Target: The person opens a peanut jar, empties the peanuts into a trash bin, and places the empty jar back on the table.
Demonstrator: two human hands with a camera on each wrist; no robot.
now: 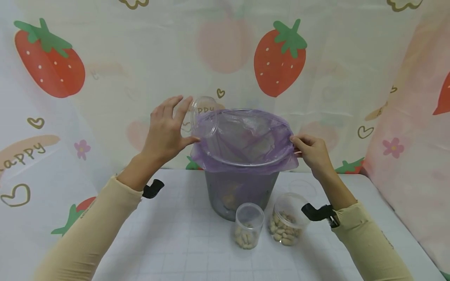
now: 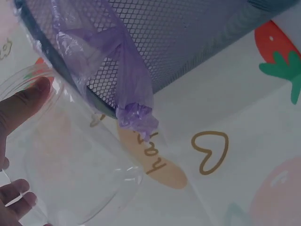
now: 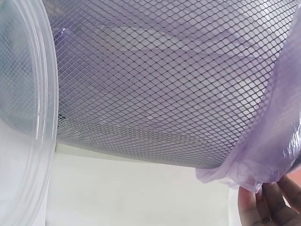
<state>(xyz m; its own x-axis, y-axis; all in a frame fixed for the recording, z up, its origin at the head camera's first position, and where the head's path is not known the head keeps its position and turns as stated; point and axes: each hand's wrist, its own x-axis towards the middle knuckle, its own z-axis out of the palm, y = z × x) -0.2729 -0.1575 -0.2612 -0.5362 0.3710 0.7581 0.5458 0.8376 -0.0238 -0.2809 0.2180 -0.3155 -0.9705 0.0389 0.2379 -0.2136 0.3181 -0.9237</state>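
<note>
My left hand (image 1: 165,130) holds a clear plastic jar (image 1: 205,119) tilted on its side at the left rim of a mesh bin (image 1: 242,187). In the left wrist view, the thumb lies at the rim of this clear jar (image 2: 80,160), which looks see-through with nothing visible inside. A thin purple bag (image 1: 246,166) lines the bin and folds over its rim. At the right rim, my right hand (image 1: 314,152) pinches the edge of the bag; the right wrist view shows its fingertips under the gathered purple plastic (image 3: 249,174).
In front of the bin stand two upright clear containers: a narrow one (image 1: 249,222) and a wider jar (image 1: 289,218), both partly filled with beige, nut-like pieces. They sit on a white table (image 1: 168,234). A strawberry-print cloth (image 1: 158,50) hangs close behind the bin.
</note>
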